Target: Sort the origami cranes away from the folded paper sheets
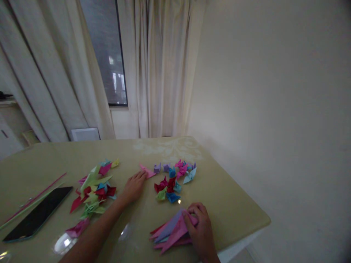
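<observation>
My left hand (134,187) lies flat on the table, fingers stretched out, fingertips touching a pink folded paper piece (147,171). My right hand (201,230) is curled over the right end of a stack of folded paper triangles (171,231), pink, purple and red, near the table's front edge. Between the hands lies a cluster of small folded paper pieces (173,179) in red, blue, pink, purple and green. A second pile of folded paper pieces (94,191), mostly green, red and pink, lies left of my left forearm.
The yellow-green table (233,204) ends close to my right hand at the right and front. A dark tablet (38,213) and thin pink and green sticks (33,201) lie at the left. Curtains, a window and a bare wall stand behind.
</observation>
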The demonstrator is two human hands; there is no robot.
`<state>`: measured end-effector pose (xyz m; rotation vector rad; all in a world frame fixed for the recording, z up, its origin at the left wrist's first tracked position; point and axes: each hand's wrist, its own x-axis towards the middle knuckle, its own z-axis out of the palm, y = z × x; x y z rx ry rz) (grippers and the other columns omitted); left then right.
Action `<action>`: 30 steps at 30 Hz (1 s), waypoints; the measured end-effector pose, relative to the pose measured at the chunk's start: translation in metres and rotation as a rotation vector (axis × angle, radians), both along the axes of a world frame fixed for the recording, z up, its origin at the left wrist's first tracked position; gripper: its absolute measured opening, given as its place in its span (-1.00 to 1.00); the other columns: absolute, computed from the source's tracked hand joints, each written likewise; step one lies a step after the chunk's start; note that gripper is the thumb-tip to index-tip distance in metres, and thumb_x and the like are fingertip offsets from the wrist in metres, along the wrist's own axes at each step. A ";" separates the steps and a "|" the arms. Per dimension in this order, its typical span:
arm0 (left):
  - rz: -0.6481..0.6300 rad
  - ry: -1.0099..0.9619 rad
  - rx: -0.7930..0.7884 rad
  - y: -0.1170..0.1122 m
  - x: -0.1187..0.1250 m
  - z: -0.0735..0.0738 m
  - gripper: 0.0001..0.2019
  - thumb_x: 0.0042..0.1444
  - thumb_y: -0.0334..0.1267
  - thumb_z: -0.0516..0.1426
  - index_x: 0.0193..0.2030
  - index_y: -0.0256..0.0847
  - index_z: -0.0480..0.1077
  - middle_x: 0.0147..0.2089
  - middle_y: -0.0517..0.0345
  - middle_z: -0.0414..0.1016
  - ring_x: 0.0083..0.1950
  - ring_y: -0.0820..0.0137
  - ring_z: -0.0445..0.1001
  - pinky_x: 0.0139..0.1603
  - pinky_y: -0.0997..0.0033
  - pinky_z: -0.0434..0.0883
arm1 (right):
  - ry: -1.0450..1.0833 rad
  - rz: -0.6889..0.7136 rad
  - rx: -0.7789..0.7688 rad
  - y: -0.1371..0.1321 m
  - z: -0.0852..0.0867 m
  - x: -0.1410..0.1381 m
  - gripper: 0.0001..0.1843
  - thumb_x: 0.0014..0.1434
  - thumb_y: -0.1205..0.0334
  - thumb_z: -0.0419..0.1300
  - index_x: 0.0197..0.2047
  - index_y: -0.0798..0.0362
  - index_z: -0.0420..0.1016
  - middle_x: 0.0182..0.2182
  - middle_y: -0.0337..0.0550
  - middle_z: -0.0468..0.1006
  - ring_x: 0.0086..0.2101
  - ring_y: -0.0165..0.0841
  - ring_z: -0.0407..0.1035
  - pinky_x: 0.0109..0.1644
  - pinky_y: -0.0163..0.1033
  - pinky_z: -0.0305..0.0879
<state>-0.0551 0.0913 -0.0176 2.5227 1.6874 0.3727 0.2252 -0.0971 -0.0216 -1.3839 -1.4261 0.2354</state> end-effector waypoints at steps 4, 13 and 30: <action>0.040 0.071 0.022 -0.014 0.002 -0.015 -0.42 0.31 -0.52 -0.08 0.42 -0.20 0.35 0.39 -0.25 0.40 0.37 0.05 0.40 0.34 -0.03 0.36 | 0.147 0.108 0.021 -0.004 -0.005 0.012 -0.58 0.37 -0.09 0.27 -0.44 0.00 0.53 -0.38 -0.16 0.44 -0.36 -0.29 0.42 -0.27 -0.26 0.41; -0.018 0.146 0.032 -0.074 -0.019 -0.008 -0.68 0.40 -0.39 -0.02 0.07 -0.19 0.54 0.10 -0.15 0.55 0.17 0.07 0.49 0.23 0.04 0.36 | 0.408 0.195 -0.124 -0.009 -0.007 0.021 -0.50 0.26 -0.20 0.34 -0.48 0.05 0.55 -0.57 -0.26 0.35 -0.54 -0.38 0.23 -0.46 -0.31 0.20; 0.034 -0.046 -0.047 -0.069 -0.036 -0.007 -0.66 0.36 0.03 0.05 -0.21 -0.18 0.47 -0.04 -0.09 0.50 0.05 0.03 0.43 0.09 0.04 0.32 | -0.011 -0.010 -0.145 -0.005 0.003 -0.002 -0.77 0.19 0.15 0.36 -0.11 0.04 0.66 -0.30 -0.09 0.57 -0.31 -0.23 0.44 -0.19 -0.20 0.42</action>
